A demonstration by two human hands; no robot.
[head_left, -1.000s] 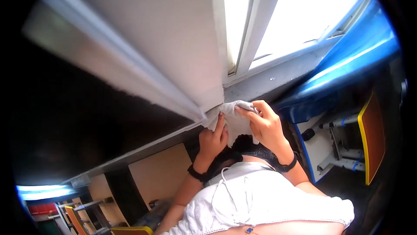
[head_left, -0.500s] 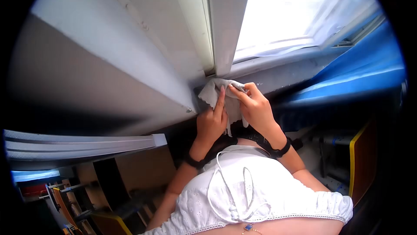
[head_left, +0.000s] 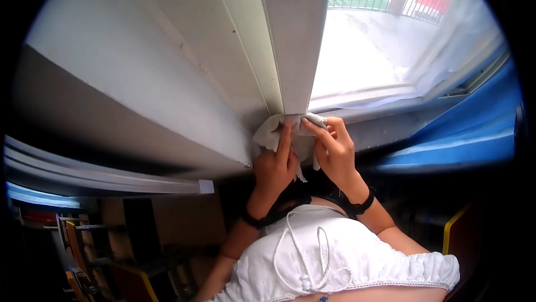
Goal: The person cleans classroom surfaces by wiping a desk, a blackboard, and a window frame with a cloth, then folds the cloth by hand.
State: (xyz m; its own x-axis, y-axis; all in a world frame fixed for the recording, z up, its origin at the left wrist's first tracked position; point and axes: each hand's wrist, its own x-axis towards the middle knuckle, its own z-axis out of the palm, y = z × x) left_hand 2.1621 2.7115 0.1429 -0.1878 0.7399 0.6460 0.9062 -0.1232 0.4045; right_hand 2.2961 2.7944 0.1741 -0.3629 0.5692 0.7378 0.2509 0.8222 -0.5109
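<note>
Grey cloth (head_left: 302,146) found between the two hands, its upper edge at the foot of the white window post (head_left: 296,39) just beyond the fingertips. Left hand (head_left: 273,167): index finger extended onto the cloth, remaining fingers curled; whether these grip it cannot be told. Right hand (head_left: 337,148): partly closed, holding the cloth's right-hand edge. Blue curtain (head_left: 463,120) noted right of both hands

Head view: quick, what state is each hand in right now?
Left hand: index finger extended against the grayish cloth, other fingers curled; whether it grips cannot be told.
Right hand: closed, holding the same cloth.
</note>
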